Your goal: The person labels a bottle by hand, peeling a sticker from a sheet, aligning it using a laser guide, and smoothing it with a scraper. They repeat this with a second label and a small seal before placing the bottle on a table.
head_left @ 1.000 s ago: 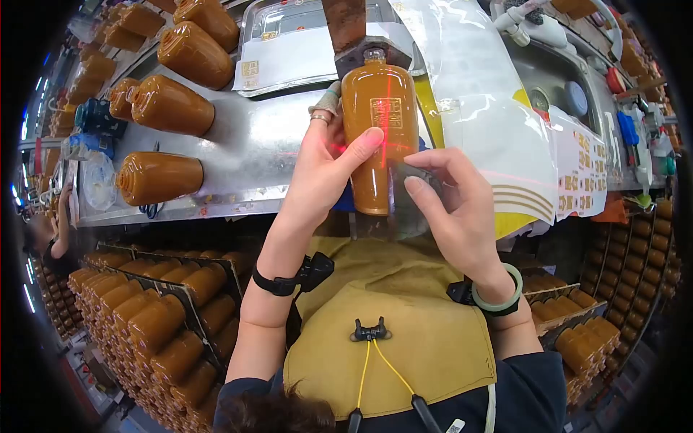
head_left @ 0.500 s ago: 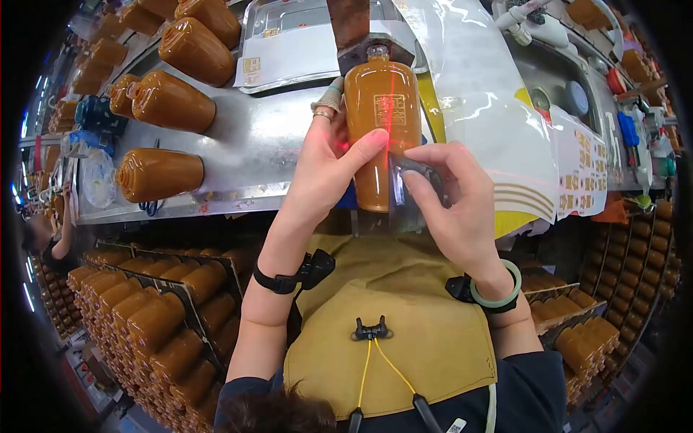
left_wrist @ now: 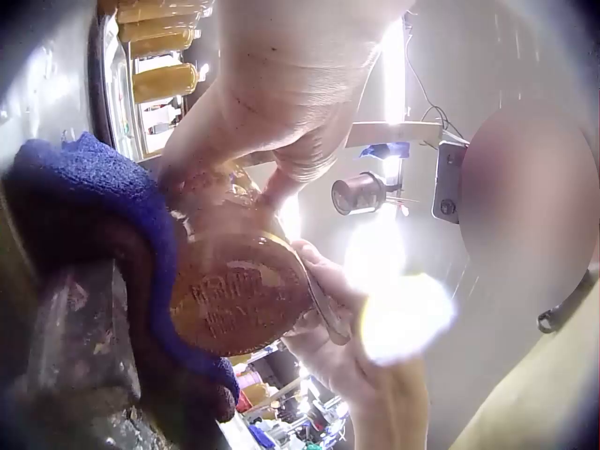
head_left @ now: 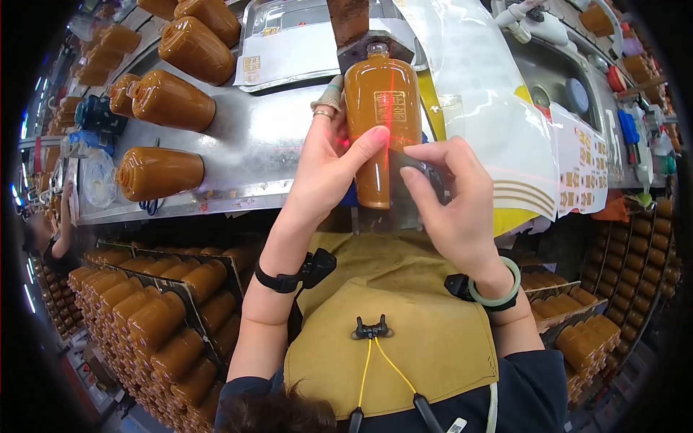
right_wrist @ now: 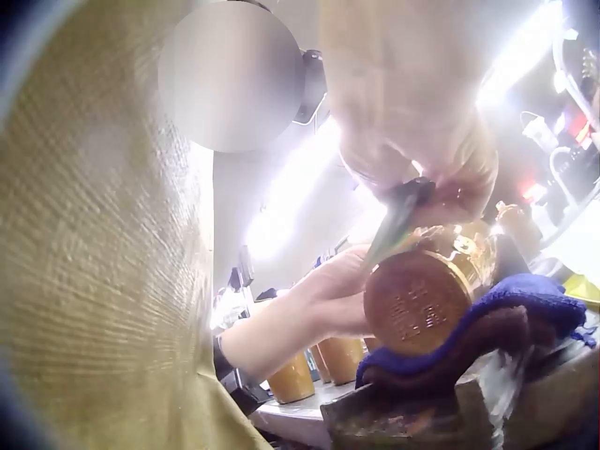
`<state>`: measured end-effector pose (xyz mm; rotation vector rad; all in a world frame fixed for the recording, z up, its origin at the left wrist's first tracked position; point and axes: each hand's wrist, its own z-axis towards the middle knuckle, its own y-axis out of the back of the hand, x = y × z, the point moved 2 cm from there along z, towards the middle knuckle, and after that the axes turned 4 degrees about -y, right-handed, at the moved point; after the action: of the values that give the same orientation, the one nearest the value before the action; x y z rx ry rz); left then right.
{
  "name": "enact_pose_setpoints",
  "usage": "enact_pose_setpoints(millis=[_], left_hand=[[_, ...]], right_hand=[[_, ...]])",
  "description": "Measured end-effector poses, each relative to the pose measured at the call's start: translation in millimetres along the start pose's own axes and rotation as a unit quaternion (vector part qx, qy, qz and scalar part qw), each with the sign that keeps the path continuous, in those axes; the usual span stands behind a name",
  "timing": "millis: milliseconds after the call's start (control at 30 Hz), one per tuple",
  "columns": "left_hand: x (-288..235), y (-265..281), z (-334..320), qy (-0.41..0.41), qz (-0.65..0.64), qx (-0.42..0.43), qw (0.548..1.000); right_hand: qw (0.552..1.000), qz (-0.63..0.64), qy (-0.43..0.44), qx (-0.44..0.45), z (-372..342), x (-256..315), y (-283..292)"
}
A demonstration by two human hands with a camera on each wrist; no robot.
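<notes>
A glossy brown bottle (head_left: 369, 86) with a gold square mark (head_left: 390, 107) lies with its neck away from me, on a blue cloth (left_wrist: 103, 178). My left hand (head_left: 328, 162) grips its left side, thumb across the front and fingers round behind. Red light lines cross the bottle near the thumb. My right hand (head_left: 462, 191) pinches a dark, thin, flat piece (right_wrist: 398, 220) against the bottle's right side, between thumb and forefinger. In the left wrist view the bottle's base (left_wrist: 239, 295) faces the camera, with raised characters on it.
Several brown bottles (head_left: 173, 101) lie on the metal table at left. A metal tray (head_left: 253, 90) with white sheets stands behind. To the right are a large white sheet (head_left: 484, 123), a sheet of gold decals (head_left: 581, 169) and a sink. Stacked bottles (head_left: 155, 317) fill racks below.
The bottle has shifted slightly away from me and to the right, the left hand moving with it. The dark piece in my right hand has moved a little along the bottle's right side.
</notes>
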<state>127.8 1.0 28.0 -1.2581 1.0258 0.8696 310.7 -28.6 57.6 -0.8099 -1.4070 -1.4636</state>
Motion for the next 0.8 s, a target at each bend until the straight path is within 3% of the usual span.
enact_pose_setpoints(millis=[33, 133, 233, 300, 433, 500, 600, 800], left_hand=[[1.3, 0.2, -2.1, -0.001, 0.0, 0.001, 1.0], [6.4, 10.0, -18.9, -0.026, 0.008, -0.032, 0.999], [5.7, 15.4, -42.2, -0.082, 0.21, 0.048, 0.973], [1.5, 3.6, -52.4, -0.067, 0.329, 0.037, 0.941], [22.4, 1.8, -56.9, -0.096, 0.363, -0.047, 0.926], [18.0, -2.1, -59.7, -0.194, 0.404, -0.071, 0.891], [15.2, -3.6, -62.5, -0.214, 0.463, -0.063, 0.858], [13.1, -7.3, -61.7, -0.221, 0.447, -0.078, 0.863]], right_hand=[[0.999, 0.026, -0.037, 0.015, 1.0, -1.9, 3.1], [0.985, 0.127, -0.061, -0.097, 11.4, -15.9, 30.0], [0.982, 0.124, -0.027, -0.141, 13.5, -22.6, 56.2], [0.981, 0.138, -0.032, -0.131, 11.5, -28.2, 58.6], [0.979, 0.164, -0.03, -0.115, 10.3, -34.1, 56.4], [0.98, 0.165, -0.004, -0.115, 11.5, -40.1, 58.3], [0.978, 0.176, -0.005, -0.113, 9.9, -44.6, 58.3], [0.982, 0.165, -0.013, -0.088, 8.8, -50.8, 49.7]])
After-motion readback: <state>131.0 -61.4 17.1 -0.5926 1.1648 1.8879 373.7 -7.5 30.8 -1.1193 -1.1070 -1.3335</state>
